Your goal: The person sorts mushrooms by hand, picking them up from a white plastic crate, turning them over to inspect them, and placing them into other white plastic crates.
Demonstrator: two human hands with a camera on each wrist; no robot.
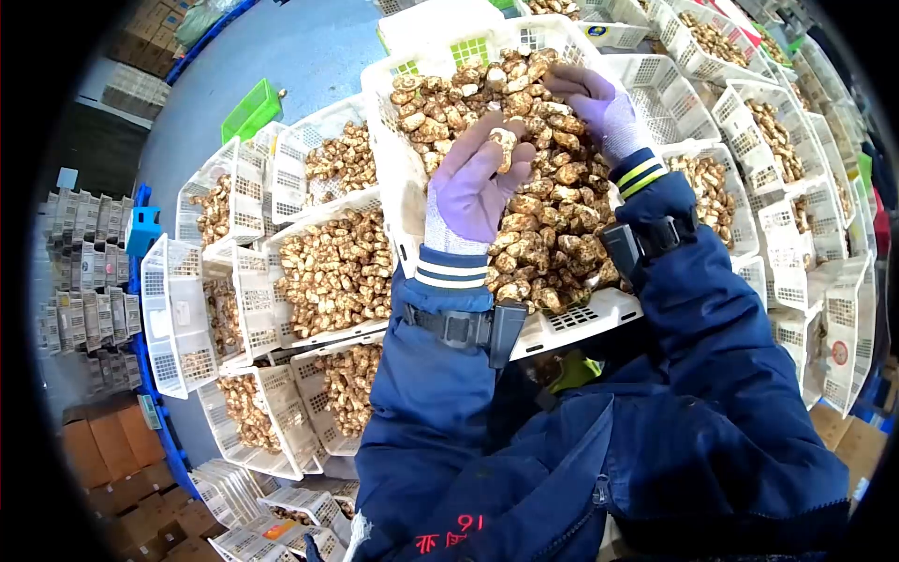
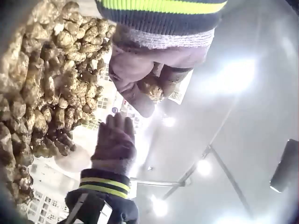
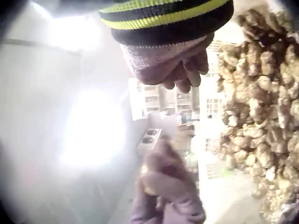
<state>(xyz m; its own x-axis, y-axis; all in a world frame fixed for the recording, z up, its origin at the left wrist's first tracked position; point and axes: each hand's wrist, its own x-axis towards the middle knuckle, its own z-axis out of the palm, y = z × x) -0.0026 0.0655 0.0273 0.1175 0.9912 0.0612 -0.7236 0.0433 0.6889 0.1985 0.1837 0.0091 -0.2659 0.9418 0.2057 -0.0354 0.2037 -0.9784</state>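
My left hand (image 1: 465, 192), in a purple-palmed glove, is turned palm up over the big white crate (image 1: 401, 220). Its thumb and fingers pinch one stubby brown-and-cream mushroom (image 1: 503, 150); the left wrist view shows this mushroom (image 2: 152, 88) between the gloved fingers. More mushrooms (image 1: 552, 225) lie heaped in the crate below. At the crate's far right side is my gloved right hand (image 1: 604, 117), close over the heap. Its fingers extend loosely together in the left wrist view, with nothing held.
White lattice crates of similar mushrooms stand on both sides, including a full crate (image 1: 337, 272) at left. An empty-looking white crate (image 1: 660, 98) sits beyond my right hand. A green basket (image 1: 251, 110) rests on the blue floor (image 1: 300, 47).
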